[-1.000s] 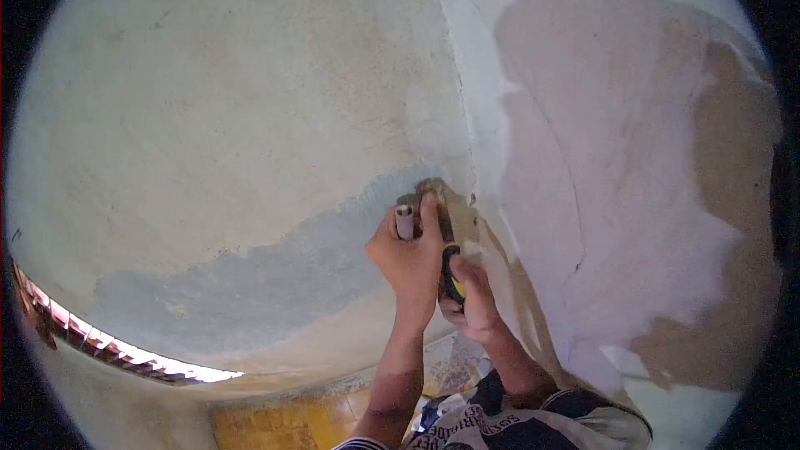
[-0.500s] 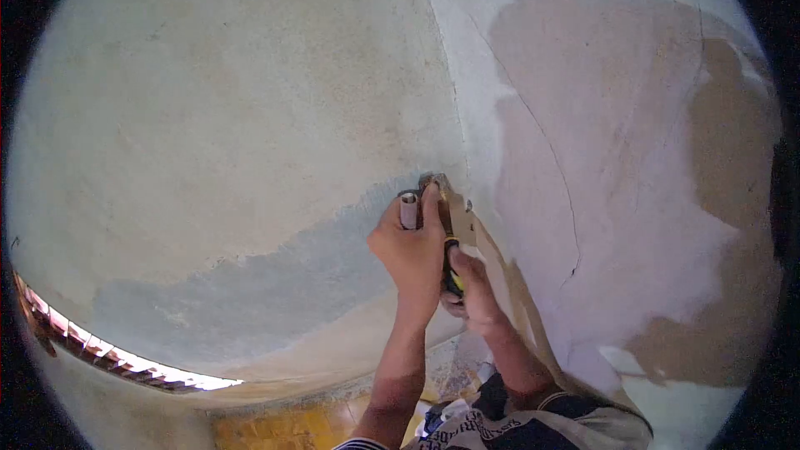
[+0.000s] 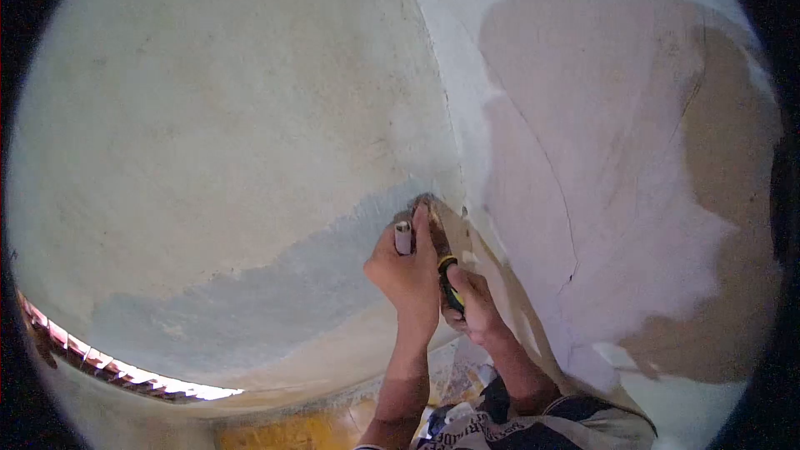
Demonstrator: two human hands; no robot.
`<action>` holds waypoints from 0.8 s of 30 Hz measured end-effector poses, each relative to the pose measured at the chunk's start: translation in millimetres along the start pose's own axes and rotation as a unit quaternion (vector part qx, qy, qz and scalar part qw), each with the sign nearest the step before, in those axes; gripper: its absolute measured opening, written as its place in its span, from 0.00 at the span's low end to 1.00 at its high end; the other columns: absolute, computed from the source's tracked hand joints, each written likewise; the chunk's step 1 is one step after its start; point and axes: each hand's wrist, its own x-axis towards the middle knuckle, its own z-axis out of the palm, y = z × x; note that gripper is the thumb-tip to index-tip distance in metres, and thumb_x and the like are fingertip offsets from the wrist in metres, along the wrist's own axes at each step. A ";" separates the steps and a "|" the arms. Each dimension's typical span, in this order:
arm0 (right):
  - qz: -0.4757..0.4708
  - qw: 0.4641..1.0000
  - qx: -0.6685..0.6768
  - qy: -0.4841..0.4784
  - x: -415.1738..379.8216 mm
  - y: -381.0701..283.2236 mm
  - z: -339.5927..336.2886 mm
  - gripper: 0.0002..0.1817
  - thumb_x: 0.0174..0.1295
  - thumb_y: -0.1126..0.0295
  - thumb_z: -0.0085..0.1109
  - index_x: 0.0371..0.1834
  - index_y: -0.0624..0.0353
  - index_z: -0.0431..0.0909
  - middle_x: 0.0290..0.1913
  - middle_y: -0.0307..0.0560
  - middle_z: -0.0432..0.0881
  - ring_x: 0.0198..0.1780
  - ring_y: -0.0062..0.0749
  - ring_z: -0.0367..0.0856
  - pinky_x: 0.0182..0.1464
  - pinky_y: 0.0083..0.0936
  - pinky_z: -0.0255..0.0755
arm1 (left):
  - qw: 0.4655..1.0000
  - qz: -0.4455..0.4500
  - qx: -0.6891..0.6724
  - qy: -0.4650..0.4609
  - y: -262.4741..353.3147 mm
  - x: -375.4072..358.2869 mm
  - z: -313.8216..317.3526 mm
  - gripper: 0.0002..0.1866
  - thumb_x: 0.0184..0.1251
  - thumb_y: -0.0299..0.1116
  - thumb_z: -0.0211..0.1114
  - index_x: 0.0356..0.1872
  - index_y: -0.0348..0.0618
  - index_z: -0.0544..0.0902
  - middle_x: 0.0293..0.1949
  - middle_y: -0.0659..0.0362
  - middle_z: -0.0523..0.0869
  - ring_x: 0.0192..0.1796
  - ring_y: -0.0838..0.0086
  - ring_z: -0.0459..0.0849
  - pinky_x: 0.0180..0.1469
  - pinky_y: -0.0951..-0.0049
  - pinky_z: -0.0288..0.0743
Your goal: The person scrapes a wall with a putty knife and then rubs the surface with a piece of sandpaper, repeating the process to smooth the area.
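Observation:
My right hand (image 3: 469, 300) is closed around the black and yellow handle of a hand tool (image 3: 454, 285). The tool's dark, brownish upper part reaches up to the wall near the corner. My left hand (image 3: 406, 271) lies just left of it, fingers curled, the index finger stretched up along the tool's upper end. Between the left thumb and fingers sits a short whitish hollow roll or tube (image 3: 403, 238), its open end facing up. The tool's exact kind and its working edge are hidden by the fingers.
Both hands are at a grey-blue patch (image 3: 275, 308) on the pale left wall (image 3: 233, 117). The right wall (image 3: 617, 158) carries long cracks and shadows. A bright slatted opening (image 3: 125, 371) runs along the lower left. Yellowish floor tiles (image 3: 283, 433) show at the bottom.
Both hands have slid a little down the wall together with the tool and the whitish roll. The view has shifted slightly. Both grips look the same.

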 end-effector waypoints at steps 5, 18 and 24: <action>-0.004 0.999 0.035 0.005 1.9 -4.4 21.1 0.26 0.66 0.38 0.51 0.31 0.52 0.71 0.18 0.31 0.68 0.13 0.14 0.62 0.13 0.17 0.50 | 1.000 0.006 0.003 0.002 14.1 15.3 3.0 0.16 0.60 0.33 0.71 0.19 0.33 0.78 0.14 0.52 0.74 0.18 0.79 0.63 0.22 0.71 0.64; 0.014 1.000 0.026 0.002 -10.6 -8.5 14.9 0.25 0.71 0.41 0.44 0.31 0.51 0.72 0.17 0.31 0.68 0.12 0.14 0.59 0.12 0.15 0.47 | 0.999 0.026 0.018 0.016 2.2 1.8 3.1 0.14 0.60 0.32 0.71 0.21 0.34 0.80 0.18 0.48 0.79 0.17 0.71 0.73 0.24 0.67 0.70; 0.011 0.997 0.079 -0.014 0.1 -1.7 22.3 0.27 0.68 0.38 0.48 0.32 0.53 0.73 0.20 0.32 0.71 0.14 0.15 0.62 0.13 0.17 0.51 | 1.000 0.002 0.016 -0.011 9.6 13.6 3.8 0.15 0.61 0.36 0.71 0.27 0.31 0.84 0.20 0.51 0.84 0.21 0.79 0.75 0.26 0.69 0.71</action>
